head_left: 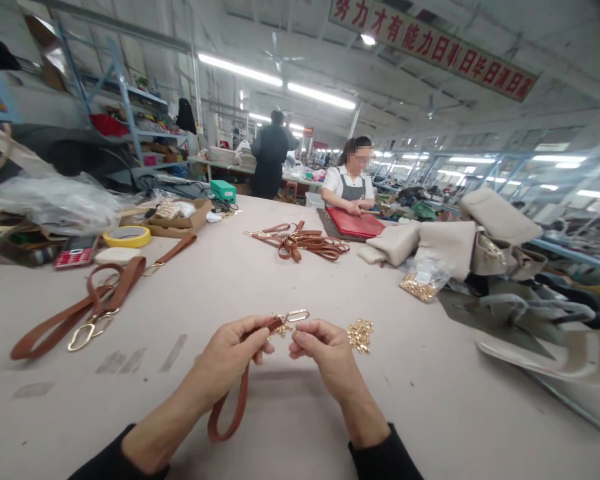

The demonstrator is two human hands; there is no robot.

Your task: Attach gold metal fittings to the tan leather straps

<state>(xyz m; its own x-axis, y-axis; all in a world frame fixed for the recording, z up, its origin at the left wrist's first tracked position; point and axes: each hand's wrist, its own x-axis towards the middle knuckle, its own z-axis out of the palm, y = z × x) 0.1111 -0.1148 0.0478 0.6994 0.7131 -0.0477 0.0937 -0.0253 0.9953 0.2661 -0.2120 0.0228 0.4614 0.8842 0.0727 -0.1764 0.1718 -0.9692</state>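
My left hand (236,348) is closed on a brown leather strap (236,419), whose loop hangs down below the fingers. From the strap's upper end a gold oval ring (298,315) sticks out to the right. Close by, the thumb and fingers of my right hand (325,345) are pinched together just under that ring. Whatever sits between them is hidden or too small to name. Small gold metal fittings (361,335) form a pile beyond my right hand, and a few more lie behind the strap end.
Brown straps with gold rings (115,293) lie at left, and a strap bundle (300,240) sits farther back. Yellow tape (127,237) is at left. A bag of gold fittings (424,283) and beige bags (447,247) stand right. Across the table a person handles a red item (355,223).
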